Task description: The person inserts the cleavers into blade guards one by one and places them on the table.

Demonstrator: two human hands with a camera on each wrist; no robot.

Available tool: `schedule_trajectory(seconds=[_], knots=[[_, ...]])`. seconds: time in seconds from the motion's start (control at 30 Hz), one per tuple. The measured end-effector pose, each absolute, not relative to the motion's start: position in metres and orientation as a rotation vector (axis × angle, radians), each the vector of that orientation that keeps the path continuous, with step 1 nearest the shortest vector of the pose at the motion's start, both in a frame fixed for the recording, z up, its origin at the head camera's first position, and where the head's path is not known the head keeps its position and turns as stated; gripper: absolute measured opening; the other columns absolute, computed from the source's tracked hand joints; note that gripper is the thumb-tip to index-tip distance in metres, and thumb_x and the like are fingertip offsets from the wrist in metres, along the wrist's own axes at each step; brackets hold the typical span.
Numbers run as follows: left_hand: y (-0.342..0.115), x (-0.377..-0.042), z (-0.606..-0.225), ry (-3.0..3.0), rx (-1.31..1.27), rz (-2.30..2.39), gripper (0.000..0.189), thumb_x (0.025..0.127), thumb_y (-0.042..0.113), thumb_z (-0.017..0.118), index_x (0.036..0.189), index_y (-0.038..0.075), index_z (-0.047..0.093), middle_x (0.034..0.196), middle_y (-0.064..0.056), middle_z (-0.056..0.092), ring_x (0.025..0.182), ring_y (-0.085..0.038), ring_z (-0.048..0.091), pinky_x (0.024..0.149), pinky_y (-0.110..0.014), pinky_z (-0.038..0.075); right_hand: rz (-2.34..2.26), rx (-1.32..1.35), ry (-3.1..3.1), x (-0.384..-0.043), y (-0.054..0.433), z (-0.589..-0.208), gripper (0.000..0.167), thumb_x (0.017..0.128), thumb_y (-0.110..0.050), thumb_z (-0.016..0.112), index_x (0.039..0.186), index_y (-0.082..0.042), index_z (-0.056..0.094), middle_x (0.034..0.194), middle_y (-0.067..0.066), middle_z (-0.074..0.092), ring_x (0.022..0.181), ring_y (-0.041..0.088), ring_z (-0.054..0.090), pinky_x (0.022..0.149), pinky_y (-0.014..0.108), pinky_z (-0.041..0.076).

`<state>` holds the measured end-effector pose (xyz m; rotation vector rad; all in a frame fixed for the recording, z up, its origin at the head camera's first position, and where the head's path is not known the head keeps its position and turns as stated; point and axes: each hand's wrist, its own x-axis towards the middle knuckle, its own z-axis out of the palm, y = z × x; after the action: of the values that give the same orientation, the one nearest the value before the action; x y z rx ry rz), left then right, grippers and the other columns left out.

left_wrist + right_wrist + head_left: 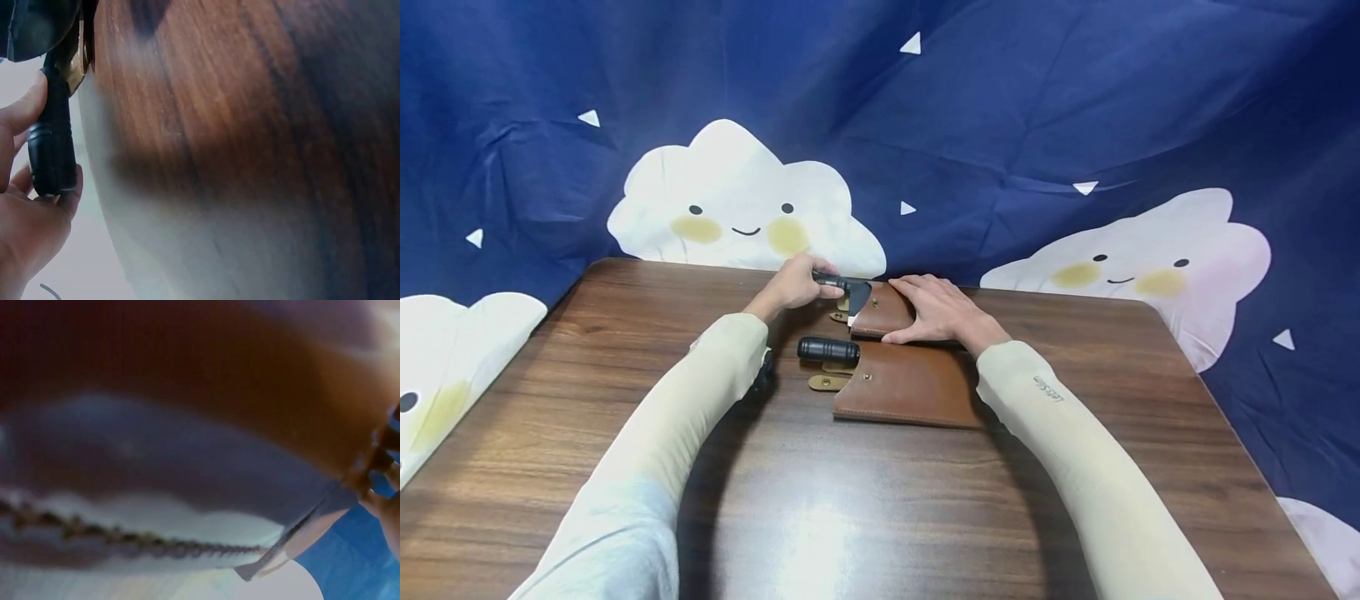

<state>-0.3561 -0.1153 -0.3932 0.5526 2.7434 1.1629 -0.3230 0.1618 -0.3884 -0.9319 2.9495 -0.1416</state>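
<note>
In the head view, my left hand grips the black ribbed handle of a cleaver at the table's far edge. Its dark blade shows partly outside a brown leather sheath; the rest is hidden inside. My right hand holds that sheath across its width, fingers over the far side and thumb along the near edge. The left wrist view shows the black handle between thumb and fingers. Blurred brown leather fills much of the right wrist view. Nearer me lies a larger brown sheath with a black handle protruding.
Both sheaths lie on a dark wood-grain table. A tan snap strap sticks out from the larger sheath towards the left. Behind the table hangs a blue curtain with white clouds.
</note>
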Motion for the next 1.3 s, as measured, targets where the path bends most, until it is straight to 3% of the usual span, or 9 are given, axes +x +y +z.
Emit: schedule_trajectory(seconds=[0.17, 0.33, 0.63, 1.3], knots=[[-0.1145, -0.3558, -0.3937, 2.757, 0.571, 1.136, 0.037, 0.088, 0.017, 0.081, 0.119, -0.001, 0.072, 0.12, -0.016, 0.07, 0.111, -0.029, 0.058, 0.104, -0.042, 0.042, -0.118, -0.91, 2.921, -0.3237, 0.1617, -0.3889, 0.111, 0.075, -0.08, 0.066, 0.156, -0.009, 0.038, 0.155, 0.013, 0.042, 0.141, 0.035, 0.039, 0.112, 0.053, 0.032], [-0.1135, -0.3552, -0.3993, 2.811, 0.602, 1.037, 0.039, 0.09, 0.019, 0.079, 0.122, -0.002, 0.07, 0.126, -0.018, 0.067, 0.122, -0.031, 0.056, 0.108, -0.042, 0.04, -0.13, -0.859, 2.839, -0.3231, 0.1607, -0.3908, 0.112, 0.079, -0.079, 0.063, 0.16, -0.009, 0.029, 0.163, 0.013, 0.03, 0.15, 0.033, 0.025, 0.119, 0.054, 0.02], [-0.1099, -0.3544, -0.3935, 2.841, 0.566, 0.94, 0.036, 0.09, 0.023, 0.079, 0.118, 0.001, 0.072, 0.122, -0.017, 0.068, 0.113, -0.032, 0.057, 0.106, -0.043, 0.041, -0.066, -0.782, 2.748, -0.3203, 0.1613, -0.387, 0.109, 0.086, -0.081, 0.051, 0.164, -0.016, 0.011, 0.169, 0.008, 0.011, 0.154, 0.03, 0.008, 0.122, 0.052, 0.008], [-0.1132, -0.3489, -0.3943, 2.828, 0.65, 1.055, 0.043, 0.09, 0.022, 0.077, 0.126, 0.0, 0.067, 0.125, -0.017, 0.068, 0.121, -0.033, 0.058, 0.107, -0.044, 0.041, -0.202, -0.775, 2.768, -0.3165, 0.166, -0.3871, 0.105, 0.087, -0.082, 0.048, 0.164, -0.017, 0.017, 0.169, 0.006, 0.014, 0.155, 0.026, 0.006, 0.122, 0.053, 0.007]])
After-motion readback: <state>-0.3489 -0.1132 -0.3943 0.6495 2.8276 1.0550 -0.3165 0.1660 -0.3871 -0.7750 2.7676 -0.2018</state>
